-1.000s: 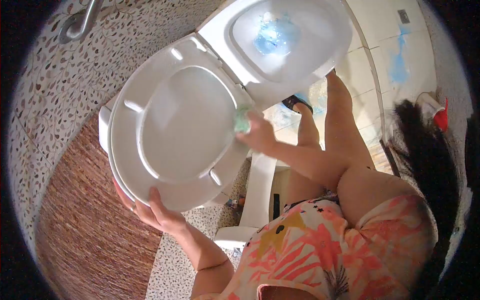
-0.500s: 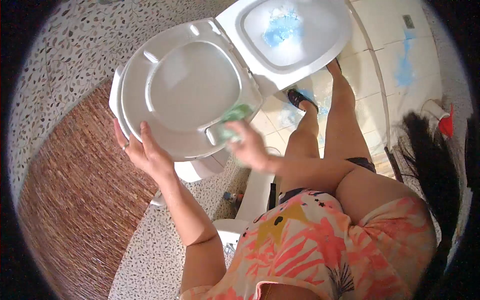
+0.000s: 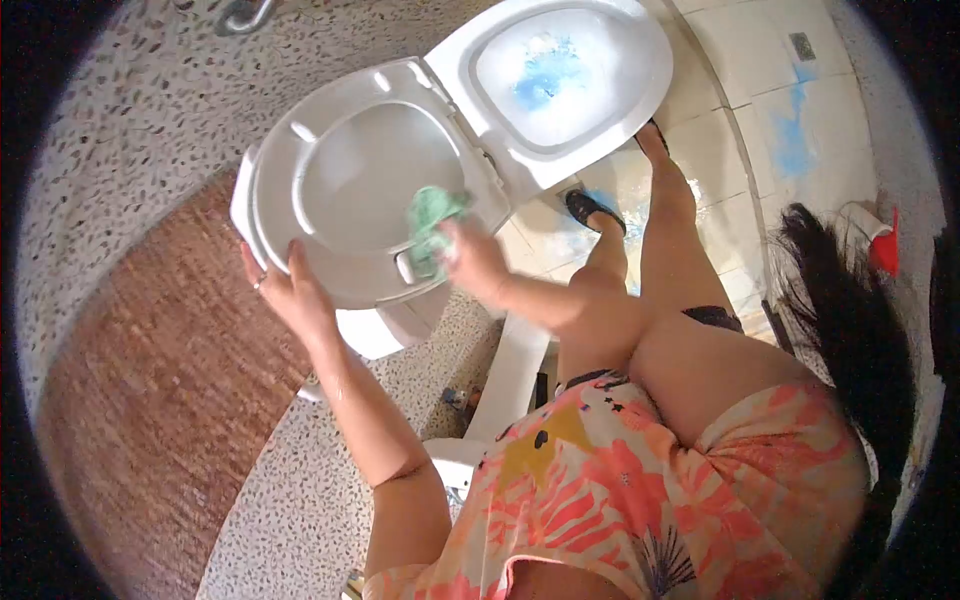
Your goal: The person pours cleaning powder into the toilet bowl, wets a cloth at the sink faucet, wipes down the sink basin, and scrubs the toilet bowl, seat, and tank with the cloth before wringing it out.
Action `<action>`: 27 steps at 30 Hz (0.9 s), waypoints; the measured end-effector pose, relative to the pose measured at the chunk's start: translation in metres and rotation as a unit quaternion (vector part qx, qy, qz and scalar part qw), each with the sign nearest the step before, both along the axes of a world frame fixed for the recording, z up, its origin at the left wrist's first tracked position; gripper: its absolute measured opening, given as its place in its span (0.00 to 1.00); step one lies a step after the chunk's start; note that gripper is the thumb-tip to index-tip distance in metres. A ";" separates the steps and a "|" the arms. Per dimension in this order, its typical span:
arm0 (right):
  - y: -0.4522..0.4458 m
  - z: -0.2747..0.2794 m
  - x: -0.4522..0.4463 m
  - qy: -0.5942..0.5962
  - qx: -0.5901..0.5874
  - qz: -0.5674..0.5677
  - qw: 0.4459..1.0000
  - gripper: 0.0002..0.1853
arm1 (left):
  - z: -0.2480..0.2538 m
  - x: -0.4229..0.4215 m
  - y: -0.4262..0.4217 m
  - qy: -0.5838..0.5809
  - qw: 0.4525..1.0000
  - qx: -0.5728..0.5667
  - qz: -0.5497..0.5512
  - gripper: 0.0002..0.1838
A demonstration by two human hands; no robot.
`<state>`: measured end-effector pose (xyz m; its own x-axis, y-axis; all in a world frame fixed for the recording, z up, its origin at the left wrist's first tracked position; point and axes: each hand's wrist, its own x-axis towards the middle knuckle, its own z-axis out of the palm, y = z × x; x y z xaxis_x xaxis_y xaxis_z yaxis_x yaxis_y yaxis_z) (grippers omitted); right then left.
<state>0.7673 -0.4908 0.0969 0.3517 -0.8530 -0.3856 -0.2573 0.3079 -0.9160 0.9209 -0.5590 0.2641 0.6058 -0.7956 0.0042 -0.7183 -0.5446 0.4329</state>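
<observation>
The white toilet seat [image 3: 385, 275] is raised, with the lid [image 3: 240, 205] behind it. My left hand [image 3: 300, 300], a ring on one finger, grips their lower left edge, fingers on both sides of the rim. In my right hand [image 3: 475, 262] is a crumpled green cloth [image 3: 436, 218], against the seat's lower right part near a white bumper [image 3: 405, 267]. The hand is slightly smeared by motion, and its fingertips are partly hidden by the cloth. Beyond the hinges stands the toilet bowl [image 3: 640, 75], with blue and white residue [image 3: 550, 75] inside.
Blue stains [image 3: 790, 140] mark the cream floor tiles [image 3: 730, 220] near a small drain [image 3: 801, 46]. A brown textured panel [image 3: 150, 400] fills the left side, beside a pebble-patterned wall [image 3: 300, 490]. A red and white object [image 3: 882, 250] lies at the right.
My right hand and the green cloth have shifted slightly left across the seat. The view has moved a little; my left hand keeps its grip on the edge.
</observation>
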 end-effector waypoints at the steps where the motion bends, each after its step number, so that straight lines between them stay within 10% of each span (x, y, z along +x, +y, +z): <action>1: 0.000 -0.037 -0.005 0.059 -0.025 0.021 0.998 0.17 | 0.006 -0.008 -0.002 -0.011 1.000 -0.006 -0.006 0.25; 3: -0.015 -0.120 -0.027 0.112 0.216 0.106 0.964 0.18 | 0.016 -0.036 -0.011 -0.395 0.892 0.218 0.029 0.21; 5: -0.064 -0.077 -0.066 0.130 0.210 -0.010 0.969 0.14 | 0.025 -0.061 -0.006 -0.482 0.860 0.145 -0.087 0.15; 7: -0.085 -0.069 -0.077 0.126 0.137 -0.081 0.979 0.14 | 0.012 -0.073 0.005 -0.246 0.957 0.035 -0.151 0.14; 8: -0.111 -0.052 -0.091 -0.067 0.228 -0.176 0.955 0.14 | 0.009 -0.100 0.004 -0.139 0.983 0.022 -0.121 0.19; 10: -0.168 -0.004 -0.130 -0.383 0.304 -0.263 0.832 0.17 | -0.018 -0.133 -0.005 0.079 0.989 -0.027 -0.120 0.21; 13: -0.235 0.038 -0.188 -0.484 0.367 -0.134 0.783 0.19 | -0.084 -0.168 -0.009 0.335 0.933 -0.065 -0.110 0.23; 21: -0.356 0.049 -0.247 -0.347 0.276 -0.081 0.893 0.28 | -0.196 -0.269 -0.032 0.173 0.921 0.119 -0.328 0.51; 24: -0.376 0.032 -0.246 -0.383 0.346 0.097 0.851 0.33 | -0.271 -0.291 -0.025 0.031 0.917 0.142 -0.372 0.40; 27: -0.382 0.010 -0.215 -0.263 0.375 -0.049 0.887 0.34 | -0.321 -0.298 -0.016 0.008 0.915 0.205 -0.348 0.35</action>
